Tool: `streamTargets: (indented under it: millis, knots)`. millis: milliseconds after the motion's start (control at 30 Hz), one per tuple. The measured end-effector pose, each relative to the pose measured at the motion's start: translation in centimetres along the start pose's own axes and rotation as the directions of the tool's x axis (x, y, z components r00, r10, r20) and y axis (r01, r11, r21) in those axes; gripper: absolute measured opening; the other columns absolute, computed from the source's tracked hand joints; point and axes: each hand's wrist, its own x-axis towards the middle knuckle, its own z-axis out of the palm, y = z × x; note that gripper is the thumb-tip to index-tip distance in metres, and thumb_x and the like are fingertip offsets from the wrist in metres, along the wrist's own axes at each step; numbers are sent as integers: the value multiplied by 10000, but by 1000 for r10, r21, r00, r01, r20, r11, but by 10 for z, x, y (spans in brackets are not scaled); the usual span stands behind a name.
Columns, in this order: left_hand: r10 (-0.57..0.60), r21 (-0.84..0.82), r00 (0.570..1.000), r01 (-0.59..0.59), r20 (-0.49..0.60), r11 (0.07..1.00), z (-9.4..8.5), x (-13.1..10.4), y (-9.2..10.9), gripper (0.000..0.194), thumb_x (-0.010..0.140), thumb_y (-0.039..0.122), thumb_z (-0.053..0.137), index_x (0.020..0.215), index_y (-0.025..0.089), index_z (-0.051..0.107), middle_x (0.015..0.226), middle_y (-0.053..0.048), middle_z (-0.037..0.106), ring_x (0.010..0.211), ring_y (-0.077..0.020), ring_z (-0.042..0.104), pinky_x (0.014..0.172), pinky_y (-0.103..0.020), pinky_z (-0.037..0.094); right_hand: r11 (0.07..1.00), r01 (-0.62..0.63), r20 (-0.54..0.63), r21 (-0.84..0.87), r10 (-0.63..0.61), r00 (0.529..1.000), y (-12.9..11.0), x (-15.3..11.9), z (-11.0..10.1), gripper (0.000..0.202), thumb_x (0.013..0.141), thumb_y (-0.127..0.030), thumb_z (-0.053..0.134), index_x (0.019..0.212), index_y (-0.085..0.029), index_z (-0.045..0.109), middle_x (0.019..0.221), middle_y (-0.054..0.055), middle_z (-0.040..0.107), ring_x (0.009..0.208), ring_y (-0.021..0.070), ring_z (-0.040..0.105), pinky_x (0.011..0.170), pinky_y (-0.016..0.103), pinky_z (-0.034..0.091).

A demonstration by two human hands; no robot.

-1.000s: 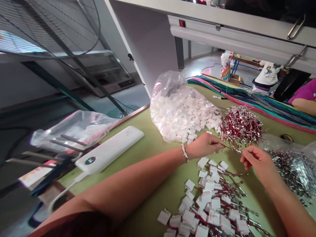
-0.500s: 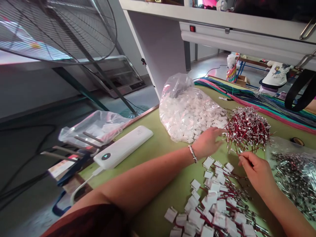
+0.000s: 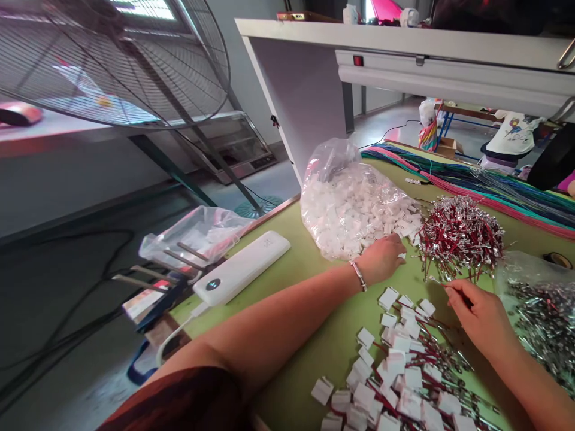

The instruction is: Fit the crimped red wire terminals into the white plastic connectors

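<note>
My left hand [image 3: 381, 258], with a bracelet on its wrist, is closed by the mouth of the clear bag [image 3: 330, 164] of white plastic connector housings. A small white connector housing [image 3: 401, 255] shows at its fingertips. My right hand [image 3: 476, 308] pinches a short red wire [image 3: 441, 283] whose metal terminal points left. Behind that hand lies a heap of short red wires [image 3: 462, 230] with silvery terminals. In front of my hands is a spread of white housings with red wires [image 3: 395, 362] attached.
A clear bag of dark metal-tipped parts [image 3: 539, 305] and a tape roll [image 3: 557, 259] lie on the right. Long coloured wires [image 3: 485, 188] cross the back. A white power bank [image 3: 245, 269] with a cable lies on the left, near a large fan [image 3: 148, 66].
My left hand's fingers, stretched toward the red wire heap before, are now curled with a white housing at their tips. My right hand keeps its pinch. The view has shifted slightly.
</note>
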Motion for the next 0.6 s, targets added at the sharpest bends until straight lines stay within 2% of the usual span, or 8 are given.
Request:
streamTargets:
  millis: [167,233,267,300,367,433,500,600]
  knots:
    - [46,-101,998,-49,-32,994,3,-2,10,134,805,157,639,938,151,657,946,-71,639,948,-211,577,878,-370,471,998,-25,-4,49,25,1000,0,0,-1,249,875,-406,484,809,-229,646,685,10,681,597,170,594,584,276,443]
    - [-7,-257,999,-6,-52,967,1,-3,17,122,805,158,635,923,152,665,904,-59,651,882,-186,590,830,-355,488,996,-40,4,86,39,999,-1,-1,-1,248,873,-406,490,806,-227,647,725,12,686,643,174,599,599,274,442]
    - [-62,-385,997,43,-37,922,0,-3,21,117,811,170,628,919,151,670,855,-48,653,813,-162,597,776,-329,500,993,-51,10,110,50,999,-2,-2,-2,249,873,-408,493,804,-226,647,726,11,680,649,172,592,596,270,438]
    - [-121,-530,993,104,4,841,-1,-4,25,123,821,184,616,923,149,675,794,-34,650,729,-134,593,709,-297,506,988,-66,16,139,65,998,-4,-2,-2,252,872,-413,494,801,-224,645,711,7,665,639,167,577,583,266,429]
    - [-193,-772,972,223,132,595,-3,-5,33,153,836,191,588,949,140,679,671,-3,626,576,-83,553,586,-236,486,972,-109,34,210,104,994,-9,-3,-5,270,873,-434,492,797,-220,637,637,-8,604,583,150,523,537,255,397]
    - [-175,-888,957,280,231,363,-3,-7,40,168,827,157,586,965,133,681,612,15,613,519,-59,538,544,-205,468,945,-161,77,286,145,986,-14,-4,-8,303,882,-461,471,784,-215,617,540,-34,505,508,131,447,486,247,348]
    - [-135,-930,954,292,267,223,-1,-9,45,171,801,114,610,951,135,688,612,17,629,533,-54,565,555,-191,471,916,-207,146,343,165,975,-20,-4,-10,338,894,-483,441,758,-212,590,476,-55,429,459,118,392,462,244,313]
    - [-113,-951,955,287,275,114,2,-12,48,168,778,115,651,938,142,697,615,16,647,552,-57,590,566,-184,480,883,-265,279,386,162,946,-24,-5,-11,371,898,-505,421,724,-207,557,438,-62,428,443,112,391,475,242,315]
